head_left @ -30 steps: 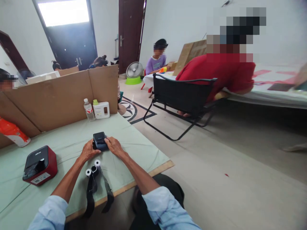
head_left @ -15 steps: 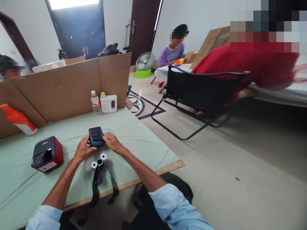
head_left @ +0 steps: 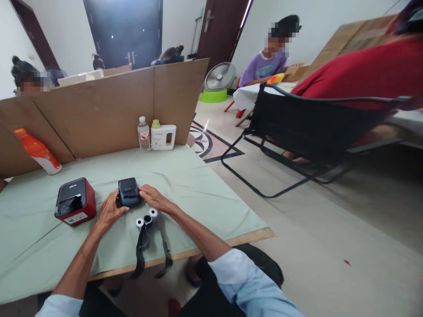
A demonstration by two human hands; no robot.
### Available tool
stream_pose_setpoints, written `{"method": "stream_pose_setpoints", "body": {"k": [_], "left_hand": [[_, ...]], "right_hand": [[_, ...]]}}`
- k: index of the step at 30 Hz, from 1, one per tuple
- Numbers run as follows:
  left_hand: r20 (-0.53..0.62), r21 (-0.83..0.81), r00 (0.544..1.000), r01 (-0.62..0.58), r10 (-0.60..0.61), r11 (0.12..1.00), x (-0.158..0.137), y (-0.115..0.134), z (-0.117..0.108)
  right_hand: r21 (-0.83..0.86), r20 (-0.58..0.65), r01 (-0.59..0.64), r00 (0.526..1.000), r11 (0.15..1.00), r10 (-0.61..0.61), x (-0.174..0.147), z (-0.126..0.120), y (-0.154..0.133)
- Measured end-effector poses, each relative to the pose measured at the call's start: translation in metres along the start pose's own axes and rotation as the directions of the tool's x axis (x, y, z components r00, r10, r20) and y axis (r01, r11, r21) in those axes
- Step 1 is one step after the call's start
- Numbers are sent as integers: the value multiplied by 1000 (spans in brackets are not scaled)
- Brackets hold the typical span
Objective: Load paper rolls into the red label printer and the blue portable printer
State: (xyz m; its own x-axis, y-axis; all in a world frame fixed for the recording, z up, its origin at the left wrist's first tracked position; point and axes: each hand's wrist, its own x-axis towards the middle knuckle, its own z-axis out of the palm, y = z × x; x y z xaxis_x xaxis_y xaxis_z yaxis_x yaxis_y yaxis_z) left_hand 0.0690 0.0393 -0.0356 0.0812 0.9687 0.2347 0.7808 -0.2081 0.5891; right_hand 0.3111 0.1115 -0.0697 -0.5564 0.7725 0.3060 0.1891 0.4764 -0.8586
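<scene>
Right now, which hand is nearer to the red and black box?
Left. The left hand is right of the red and black box, at the left side of the dark device; the right hand is farther off, at that device's right.

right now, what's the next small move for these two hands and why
Perhaps the left hand should steady the small dark boxy device while the right hand lets go and reaches for the nearest small white roll: both hands touch the device, and the roll lies nearby.
</scene>
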Motion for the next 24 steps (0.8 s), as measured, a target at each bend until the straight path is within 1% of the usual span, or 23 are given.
{"method": "stream_pose_setpoints", "body": {"k": [5,11,17,20,21,23,24], "left_hand": [[-8,-28,1000,8,-8,1000,-4,-4,1],[-16,-37,999,28,-29,999,-6,0,0],[-21,-29,1000,23,-23,999,-7,5,-2],[-24,-5,1000,6,-6,1000,-6,15,-5],[-43,6,999,-4,5,1000,-7,23,-8],[-126,36,991,-41,45,999,-14,42,-19],[-223,67,971,-67,81,995,-20,53,-27]], "right_hand": [[19,27,33,999,999,-34,0,0,3],[97,17,-38,999,995,36,-1,0,9],[152,7,-57,998,987,56,-2,4,15],[171,2,-65,998,983,66,-3,4,15],[177,-3,-67,998,982,68,-3,4,14],[190,-10,-68,997,979,71,-3,3,13],[197,-12,-69,997,978,73,-3,2,12]]}}
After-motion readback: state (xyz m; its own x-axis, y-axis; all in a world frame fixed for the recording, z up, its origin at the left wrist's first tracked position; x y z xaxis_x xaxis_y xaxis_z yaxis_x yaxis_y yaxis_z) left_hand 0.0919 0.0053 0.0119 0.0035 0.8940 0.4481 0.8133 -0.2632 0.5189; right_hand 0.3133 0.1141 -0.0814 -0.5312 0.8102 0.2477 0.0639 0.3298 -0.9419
